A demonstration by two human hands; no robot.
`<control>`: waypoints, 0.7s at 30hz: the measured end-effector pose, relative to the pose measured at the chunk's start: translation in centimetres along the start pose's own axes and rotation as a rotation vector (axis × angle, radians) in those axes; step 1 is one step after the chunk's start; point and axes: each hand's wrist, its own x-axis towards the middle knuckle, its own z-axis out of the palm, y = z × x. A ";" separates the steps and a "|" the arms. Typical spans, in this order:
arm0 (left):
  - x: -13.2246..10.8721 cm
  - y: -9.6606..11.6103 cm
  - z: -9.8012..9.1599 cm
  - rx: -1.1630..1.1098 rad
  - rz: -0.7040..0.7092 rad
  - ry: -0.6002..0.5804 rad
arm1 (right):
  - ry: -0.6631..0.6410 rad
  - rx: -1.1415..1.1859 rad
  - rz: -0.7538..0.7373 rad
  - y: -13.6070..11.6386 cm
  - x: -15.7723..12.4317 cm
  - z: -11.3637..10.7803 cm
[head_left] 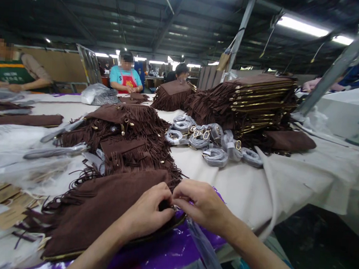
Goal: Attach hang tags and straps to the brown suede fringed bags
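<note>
A brown suede bag with fringe (97, 211) lies flat in front of me on the table, its gold-edged rim toward me. My left hand (149, 211) rests on the bag's near corner, fingers curled in a pinch at the rim. My right hand (203, 203) meets it there, fingers closed on a small fitting at the same corner; what they pinch is too small to name. A clear plastic strip (203, 245) hangs down below my right hand.
A heap of fringed brown bags (129, 138) sits behind, a tall stack (251, 103) at the back right. Wrapped straps with gold clasps (210, 143) lie between them. Paper tags (10, 205) lie left. Purple sheet (162, 254) covers the near edge. Other people work at the far side.
</note>
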 end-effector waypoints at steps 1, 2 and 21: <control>0.0 -0.3 -0.1 -0.056 -0.005 0.001 | -0.005 0.076 0.053 0.0 0.4 -0.2; 0.1 -0.5 -0.2 -0.115 -0.014 -0.004 | -0.019 0.172 0.128 0.1 0.7 -0.5; 0.5 -1.3 0.3 -0.335 -0.072 -0.050 | -0.371 0.408 0.633 -0.4 -1.3 -0.4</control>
